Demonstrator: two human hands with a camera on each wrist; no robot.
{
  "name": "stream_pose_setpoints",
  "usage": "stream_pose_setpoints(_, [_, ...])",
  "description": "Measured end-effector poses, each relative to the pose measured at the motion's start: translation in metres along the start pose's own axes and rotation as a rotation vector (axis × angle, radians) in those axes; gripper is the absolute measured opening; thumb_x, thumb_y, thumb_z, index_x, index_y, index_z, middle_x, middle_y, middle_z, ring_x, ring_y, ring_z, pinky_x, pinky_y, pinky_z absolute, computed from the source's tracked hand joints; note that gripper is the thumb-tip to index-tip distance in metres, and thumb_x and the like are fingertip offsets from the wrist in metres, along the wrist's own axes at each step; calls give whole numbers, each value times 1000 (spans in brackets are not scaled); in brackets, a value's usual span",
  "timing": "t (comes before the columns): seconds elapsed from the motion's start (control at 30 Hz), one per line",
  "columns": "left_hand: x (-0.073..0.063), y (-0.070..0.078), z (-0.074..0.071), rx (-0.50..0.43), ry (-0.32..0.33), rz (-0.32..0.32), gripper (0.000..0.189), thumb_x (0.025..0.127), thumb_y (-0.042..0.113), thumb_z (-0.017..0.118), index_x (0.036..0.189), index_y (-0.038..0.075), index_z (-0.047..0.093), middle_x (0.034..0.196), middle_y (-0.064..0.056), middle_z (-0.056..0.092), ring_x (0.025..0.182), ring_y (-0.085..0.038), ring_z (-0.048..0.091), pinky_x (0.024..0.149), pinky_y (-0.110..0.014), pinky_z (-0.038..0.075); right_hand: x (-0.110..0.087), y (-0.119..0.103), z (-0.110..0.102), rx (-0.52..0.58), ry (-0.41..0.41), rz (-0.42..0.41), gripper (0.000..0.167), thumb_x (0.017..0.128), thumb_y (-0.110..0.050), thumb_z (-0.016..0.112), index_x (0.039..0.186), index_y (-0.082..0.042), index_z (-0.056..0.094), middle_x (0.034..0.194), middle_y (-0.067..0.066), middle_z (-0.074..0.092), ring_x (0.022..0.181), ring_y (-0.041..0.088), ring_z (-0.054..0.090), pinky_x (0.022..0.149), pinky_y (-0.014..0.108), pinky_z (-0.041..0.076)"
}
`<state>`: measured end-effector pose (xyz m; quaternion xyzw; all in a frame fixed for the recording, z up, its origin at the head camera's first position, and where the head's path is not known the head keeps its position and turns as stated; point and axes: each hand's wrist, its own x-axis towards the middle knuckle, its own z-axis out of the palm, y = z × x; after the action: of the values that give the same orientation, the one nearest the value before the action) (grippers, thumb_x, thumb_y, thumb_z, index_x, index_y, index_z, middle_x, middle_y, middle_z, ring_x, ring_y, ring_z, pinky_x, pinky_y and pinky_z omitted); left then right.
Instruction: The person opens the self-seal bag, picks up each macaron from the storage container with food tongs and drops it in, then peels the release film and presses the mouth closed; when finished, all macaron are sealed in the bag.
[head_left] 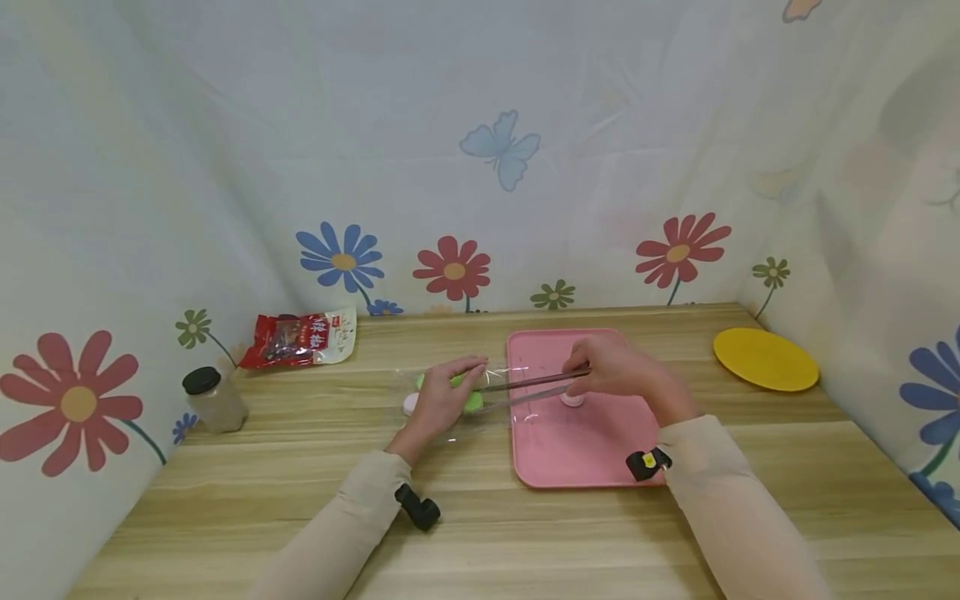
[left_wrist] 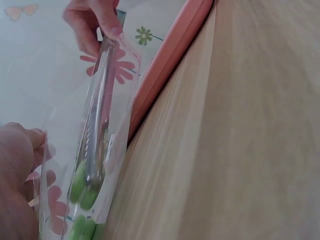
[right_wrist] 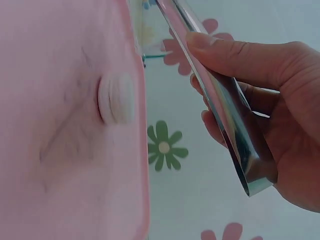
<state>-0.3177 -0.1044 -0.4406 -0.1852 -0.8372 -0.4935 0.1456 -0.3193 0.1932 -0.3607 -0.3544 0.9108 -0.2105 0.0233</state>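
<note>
My right hand (head_left: 618, 371) grips metal tongs (right_wrist: 220, 105) near their bent end, above the pink tray (head_left: 585, 454). The arms of the tongs reach left into a clear plastic package (left_wrist: 55, 125), and their tips are at a green macaron (left_wrist: 82, 190). Behind it in the package sits another green macaron (left_wrist: 82, 227). A white macaron (head_left: 410, 404) shows beside my left hand (head_left: 442, 400), which pinches the edge of the package. On the tray, below the right hand, lies a pale macaron (right_wrist: 116, 98).
A jar with a black lid (head_left: 215, 400) stands at the left, with a red and white food packet (head_left: 303, 337) behind it. At the right rear lies a yellow plate (head_left: 765, 360). Flowered cloth (head_left: 495, 233) hangs around the wooden table (head_left: 480, 533).
</note>
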Motion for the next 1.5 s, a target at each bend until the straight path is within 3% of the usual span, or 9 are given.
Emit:
stream_pose_setpoints(0.3, [1,0,1,2,0,24,24,100,26,64,118,14,75,128,-8,68,123,-19,60,105,-41,48,21,-14,12,12,-29,-28,17,82,-10,83,96,-3,78,83,-1,65,73,11,58,66,28,53])
stream_pose_setpoints(0.53, [1,-2,1,25,7,43,22,100,23,64,117,14,75,124,-7,70,121,-19,61,103,-40,49,28,-15,19,31,-38,49,21,85,-11,81,104,-2,77,88,0,70,75,11,61,70,28,56])
stream_pose_setpoints(0.87, [1,-4,1,15,15,79,22,99,21,66,116,11,76,120,-4,71,118,-20,63,101,-39,51,34,-15,25,16,-34,24,21,86,-13,80,104,-3,78,85,-2,69,74,13,63,68,27,56])
stream_pose_setpoints(1.2, [2,-3,1,17,14,79,20,99,21,65,115,13,76,121,-4,71,118,-19,63,101,-37,50,30,-13,28,9,-23,14,17,85,-13,81,100,-4,78,81,-2,67,70,11,57,65,28,52])
stream_pose_setpoints(1.5, [2,-6,-3,-12,23,62,20,100,20,65,115,12,76,120,-5,71,119,-21,63,103,-41,49,1,1,14,12,42,11,26,82,-13,83,103,1,77,85,2,64,75,14,56,67,29,52])
